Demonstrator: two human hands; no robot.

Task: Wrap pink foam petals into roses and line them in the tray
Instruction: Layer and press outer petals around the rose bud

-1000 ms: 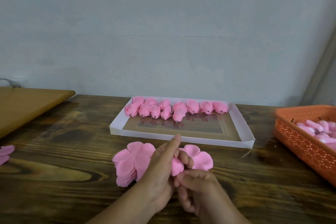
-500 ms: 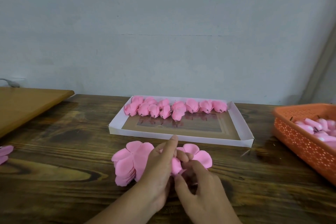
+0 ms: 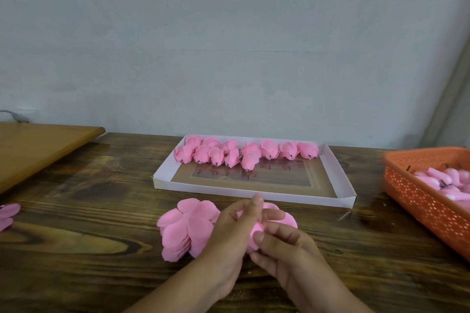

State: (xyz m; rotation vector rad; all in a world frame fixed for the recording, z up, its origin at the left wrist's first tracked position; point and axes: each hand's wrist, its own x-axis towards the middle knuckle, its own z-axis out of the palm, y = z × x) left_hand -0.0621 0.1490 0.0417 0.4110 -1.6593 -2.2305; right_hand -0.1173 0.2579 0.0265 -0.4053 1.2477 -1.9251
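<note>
Dark wood table [image 3: 76,249]: white tray [image 3: 340,180] w/ approx 12 pink roses [image 3: 244,154]; orange basket [image 3: 417,201] holds more. Both hands, left [image 3: 229,244] & right [image 3: 284,251], pinch one pink foam piece [image 3: 256,229] beside 1 petal stack [image 3: 183,229].

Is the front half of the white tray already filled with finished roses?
No, the roses lie only along the far edge of the white tray, and its front half shows bare floor.

Glossy wooden table [image 3: 76,211], matt foam petals [image 3: 183,231]
</note>
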